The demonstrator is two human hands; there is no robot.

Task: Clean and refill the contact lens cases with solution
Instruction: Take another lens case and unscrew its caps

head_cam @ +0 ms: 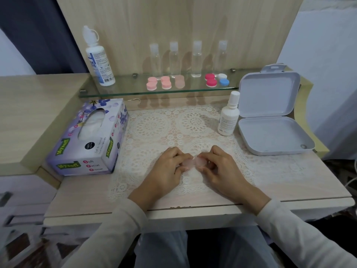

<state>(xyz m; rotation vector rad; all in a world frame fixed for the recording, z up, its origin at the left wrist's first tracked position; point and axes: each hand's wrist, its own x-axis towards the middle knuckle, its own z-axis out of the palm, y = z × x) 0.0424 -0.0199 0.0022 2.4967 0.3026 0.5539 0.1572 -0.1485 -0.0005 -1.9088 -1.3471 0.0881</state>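
A pale pink, translucent contact lens case (193,163) lies on the lace mat between both hands. My left hand (167,167) pinches its left cap, and my right hand (218,165) pinches its right cap. On the glass shelf (116,91) stand several more lens cases: pink ones (159,83), a pale one (179,81), a red one (211,79) and a white-and-blue one (223,79). A large solution bottle (99,60) stands at the shelf's left end. A small white solution bottle (229,115) stands on the mat at the right.
A purple tissue box (90,140) lies left of the mat. An open grey hinged box (270,120) sits at the right edge. Several clear small bottles (196,59) line the back of the shelf. The desk's front edge (193,207) is just below my wrists.
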